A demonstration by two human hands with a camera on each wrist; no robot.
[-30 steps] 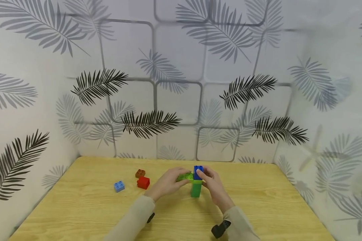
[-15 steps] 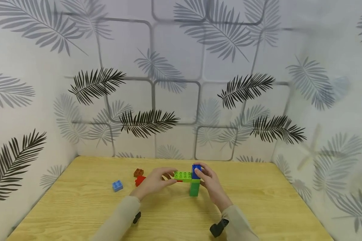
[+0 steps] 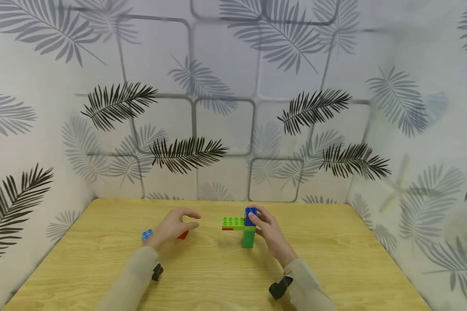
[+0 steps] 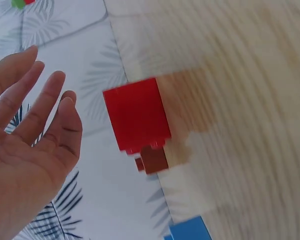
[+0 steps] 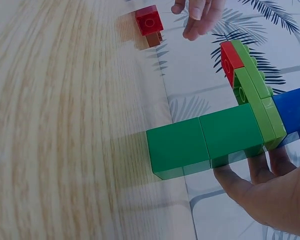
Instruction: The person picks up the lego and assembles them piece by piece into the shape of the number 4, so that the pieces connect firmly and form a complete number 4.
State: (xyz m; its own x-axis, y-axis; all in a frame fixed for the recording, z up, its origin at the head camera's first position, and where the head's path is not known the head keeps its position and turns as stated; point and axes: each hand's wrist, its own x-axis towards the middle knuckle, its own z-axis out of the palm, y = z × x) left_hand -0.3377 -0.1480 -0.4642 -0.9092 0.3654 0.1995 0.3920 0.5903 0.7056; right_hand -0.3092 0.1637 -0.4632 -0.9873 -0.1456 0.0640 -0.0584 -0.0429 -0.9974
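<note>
The right hand [image 3: 271, 233] grips a block structure at its blue top brick [image 3: 251, 217]. Two green bricks [image 5: 205, 142] stack below, and a long light green brick [image 3: 232, 222] juts left between them and the blue one, a red piece [image 5: 231, 59] under its far end. The left hand [image 3: 175, 225], empty with relaxed fingers, is above and beside a red brick [image 4: 137, 115]. Behind that red brick in the left wrist view is a brown brick [image 4: 154, 159], hidden by the hand in the head view.
A light blue brick [image 3: 147, 234] lies left of the left hand on the wooden table [image 3: 202, 276]. A wall with leaf patterns [image 3: 225, 129] rises behind the table.
The left hand has let go of the light green brick and moved left to the red brick. The right hand keeps its grip on the structure.
</note>
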